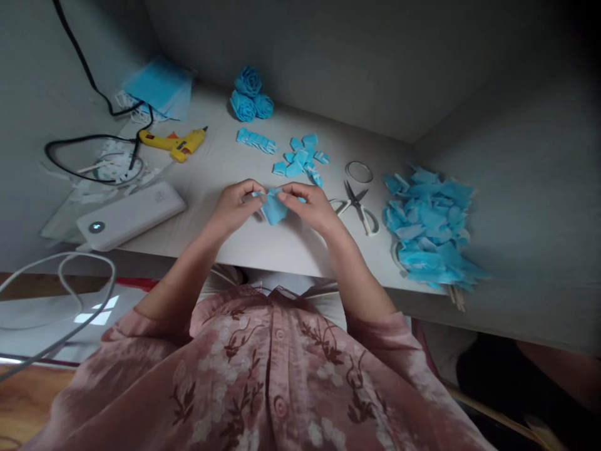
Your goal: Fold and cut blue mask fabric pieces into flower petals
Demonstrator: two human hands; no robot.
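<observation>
A small piece of blue fabric-like material (274,210) hangs between my two hands above the table's front part. My left hand (238,203) pinches its upper left side, and my right hand (307,203) pinches its upper right side. Just beyond my hands lie several folded blue pieces (298,158), with a row of overlapping blue pieces (256,141) to their left. Farther back stand three blue rolled flowers (251,97). Open scissors (359,207) with pale handles rest right of my right hand, near a ring-shaped item (359,171).
On the left of the table (225,250) are a yellow glue gun (181,145), a white power bank (131,216) with a cable, white scraps (115,163) and stacked blue sheets (159,84). A large heap of blue pieces (432,219) sits at the right. Walls enclose the back.
</observation>
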